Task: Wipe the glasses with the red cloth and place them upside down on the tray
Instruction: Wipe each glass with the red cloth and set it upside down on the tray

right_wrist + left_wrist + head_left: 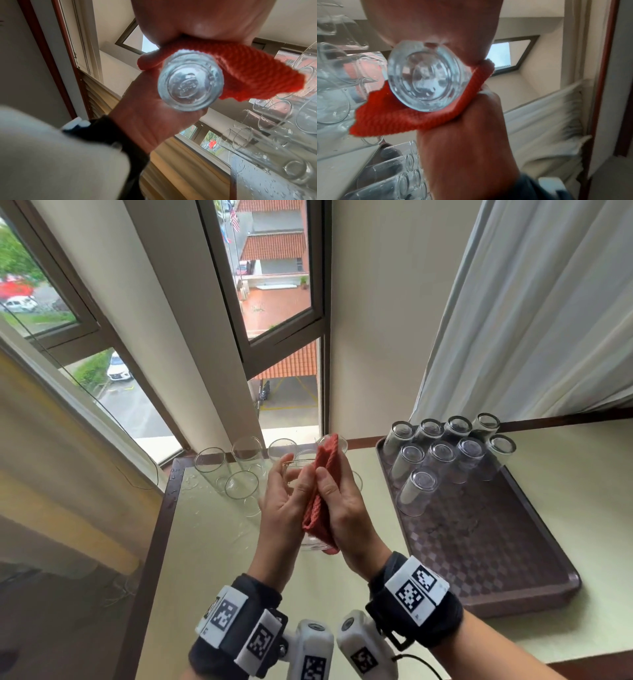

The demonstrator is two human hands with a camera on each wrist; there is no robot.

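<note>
head | pale table (212,559) seemingly wet | tray (534,587) right | window (274,285)

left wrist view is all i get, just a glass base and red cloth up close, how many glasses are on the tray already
observer: The head view shows nine upside-down glasses on the tray.
operator: room for the next one
observer: Yes. The near part of the tray is bare, and the front row has only one glass, at its left end.
operator: how far up the glass does the cloth reach
observer: The red cloth lies folded along the whole side of the held glass, from the base to past the rim. The right hand presses it on and the left hand holds the other side.
</note>
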